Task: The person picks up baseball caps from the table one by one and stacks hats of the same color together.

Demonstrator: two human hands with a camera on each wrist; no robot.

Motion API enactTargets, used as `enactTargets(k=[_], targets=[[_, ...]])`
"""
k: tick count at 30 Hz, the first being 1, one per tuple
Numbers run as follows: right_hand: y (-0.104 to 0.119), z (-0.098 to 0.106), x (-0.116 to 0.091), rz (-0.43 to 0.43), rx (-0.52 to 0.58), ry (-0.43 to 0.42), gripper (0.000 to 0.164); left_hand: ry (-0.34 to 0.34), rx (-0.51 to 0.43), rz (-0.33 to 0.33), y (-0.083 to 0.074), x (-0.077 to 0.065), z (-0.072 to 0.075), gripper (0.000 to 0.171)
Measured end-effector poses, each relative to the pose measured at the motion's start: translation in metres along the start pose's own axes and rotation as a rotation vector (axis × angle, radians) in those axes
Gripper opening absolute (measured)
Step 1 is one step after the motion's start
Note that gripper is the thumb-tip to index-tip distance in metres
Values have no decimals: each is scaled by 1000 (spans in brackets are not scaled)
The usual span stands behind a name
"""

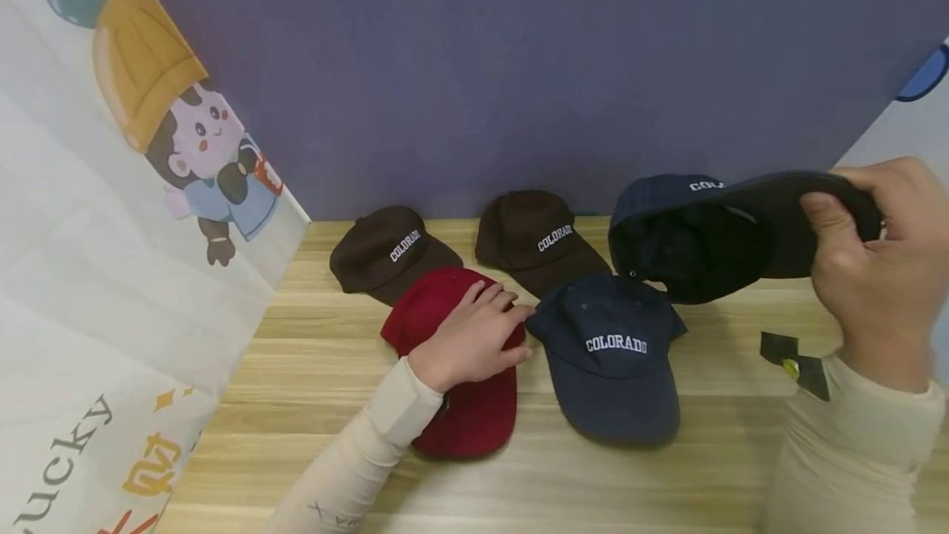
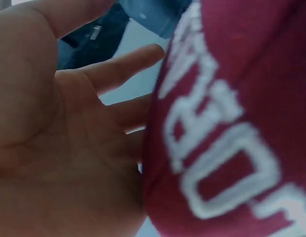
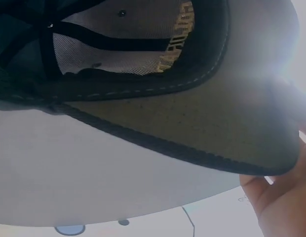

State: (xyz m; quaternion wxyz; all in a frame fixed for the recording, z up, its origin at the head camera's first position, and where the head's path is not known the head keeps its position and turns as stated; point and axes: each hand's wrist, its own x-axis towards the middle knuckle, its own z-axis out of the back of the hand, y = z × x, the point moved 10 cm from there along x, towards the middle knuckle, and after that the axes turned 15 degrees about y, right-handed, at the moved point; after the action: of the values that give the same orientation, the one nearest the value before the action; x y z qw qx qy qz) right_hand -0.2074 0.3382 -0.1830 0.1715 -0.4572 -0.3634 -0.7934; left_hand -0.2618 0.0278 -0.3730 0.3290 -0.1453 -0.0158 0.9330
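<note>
My right hand (image 1: 882,254) grips a navy baseball cap (image 1: 685,258) by its brim, thumb on the underside. The cap is tilted up above the table, so its dark inside shows. In the right wrist view the cap's brim (image 3: 192,123) and inner sweatband fill much of the picture. My left hand (image 1: 474,336) lies over the crown of a red cap (image 1: 474,427), fingers spread and fairly straight, hiding most of its front. In the left wrist view white lettering shows on the red cap (image 2: 251,98), beside the palm. Another navy cap (image 1: 619,377) marked COLORADO lies between the hands.
Two dark brown caps, one at left (image 1: 378,245) and one in the middle (image 1: 526,229), lie behind the red cap. A purple-grey panel (image 1: 519,64) rises behind the wooden table (image 1: 296,394). A white printed sheet (image 1: 74,229) stands at the left.
</note>
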Motion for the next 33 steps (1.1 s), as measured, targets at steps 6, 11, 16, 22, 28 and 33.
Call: enactTargets(k=[6,11,16,22,28,33], targets=[[10,4,0,-14,-24,55,28,28,16,-1,2,6,-3,54],[18,-1,2,43,-31,125,27,51,42,17,1,11,-4,55],[23,-9,2,88,-16,190,23,145,60,56,-4,20,-6,60],[26,-12,0,93,-23,219,13,255,-28,62,-10,35,3,68],[35,-16,-6,145,-44,259,19,280,-84,97,-11,61,-3,72],[40,-13,-7,152,31,233,24,301,-74,140,-7,74,-19,72]])
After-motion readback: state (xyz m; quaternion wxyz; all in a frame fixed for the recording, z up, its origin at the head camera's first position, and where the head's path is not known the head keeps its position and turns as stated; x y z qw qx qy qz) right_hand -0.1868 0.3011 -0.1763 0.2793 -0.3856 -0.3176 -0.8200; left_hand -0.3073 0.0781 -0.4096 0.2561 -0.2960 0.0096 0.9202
